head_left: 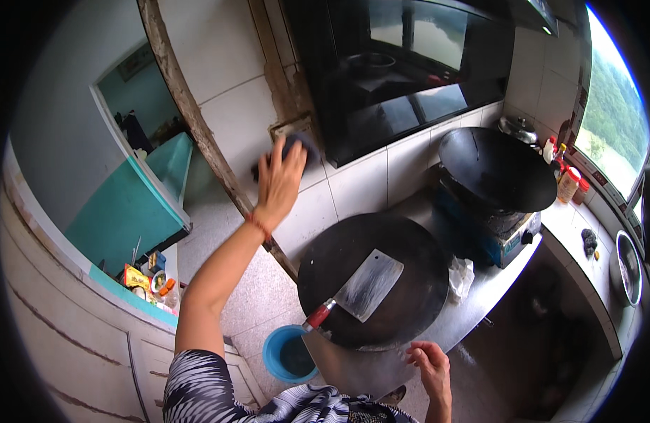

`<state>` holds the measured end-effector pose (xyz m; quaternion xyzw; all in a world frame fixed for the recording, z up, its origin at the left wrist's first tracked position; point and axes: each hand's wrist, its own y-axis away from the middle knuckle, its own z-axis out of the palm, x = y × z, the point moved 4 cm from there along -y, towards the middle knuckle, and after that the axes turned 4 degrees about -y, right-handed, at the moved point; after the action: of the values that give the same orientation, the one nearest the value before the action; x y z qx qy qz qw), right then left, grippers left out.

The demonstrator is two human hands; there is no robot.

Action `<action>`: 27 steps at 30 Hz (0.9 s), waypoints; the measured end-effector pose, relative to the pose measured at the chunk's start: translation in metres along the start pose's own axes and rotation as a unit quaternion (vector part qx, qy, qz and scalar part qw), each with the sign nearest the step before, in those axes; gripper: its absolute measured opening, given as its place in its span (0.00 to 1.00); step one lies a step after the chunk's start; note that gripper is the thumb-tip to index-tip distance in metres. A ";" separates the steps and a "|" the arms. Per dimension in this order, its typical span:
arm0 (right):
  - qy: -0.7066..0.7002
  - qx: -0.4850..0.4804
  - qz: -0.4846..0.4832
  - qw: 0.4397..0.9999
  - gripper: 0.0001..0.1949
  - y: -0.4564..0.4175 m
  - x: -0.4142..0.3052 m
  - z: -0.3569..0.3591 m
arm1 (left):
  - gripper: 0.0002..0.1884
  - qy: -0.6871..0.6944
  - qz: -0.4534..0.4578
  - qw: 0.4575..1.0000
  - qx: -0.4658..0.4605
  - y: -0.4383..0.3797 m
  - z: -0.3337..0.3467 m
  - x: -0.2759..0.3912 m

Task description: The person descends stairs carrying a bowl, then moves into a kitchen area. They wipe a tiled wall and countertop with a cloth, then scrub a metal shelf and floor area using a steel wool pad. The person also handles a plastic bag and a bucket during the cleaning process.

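My left hand [279, 186] is stretched out to the tiled wall, pressing a dark cloth [310, 153] just below a dirty wall box [293, 128]. A red beaded bracelet [259, 226] circles that wrist. In front of me, my right hand [431, 365] hovers by the edge of the metal counter [356, 365], fingers loosely curled and with nothing visible in them. Between the hands is a round black chopping board [409, 301]. A cleaver [370, 285] lies flat on it, its red handle [319, 314] pointing towards me and reaching the board's left edge.
A large black wok [494, 169] sits on a gas stove [515, 240] at the back right. Crumpled white paper [461, 277] lies beside the board. A blue bucket [288, 359] stands on the floor. Jars [569, 184] and a metal basin [626, 268] line the window ledge.
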<state>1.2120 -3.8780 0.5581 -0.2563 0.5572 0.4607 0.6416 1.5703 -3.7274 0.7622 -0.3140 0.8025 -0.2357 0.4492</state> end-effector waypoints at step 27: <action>0.025 -0.020 0.038 0.999 0.09 0.024 0.014 -0.015 | 0.21 -0.226 0.215 0.933 -0.181 0.092 0.078 -0.060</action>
<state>1.1831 -3.8754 0.5460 -0.2590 0.5728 0.4895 0.6043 1.6354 -3.6284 0.6976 -0.2554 0.7572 0.0929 0.5940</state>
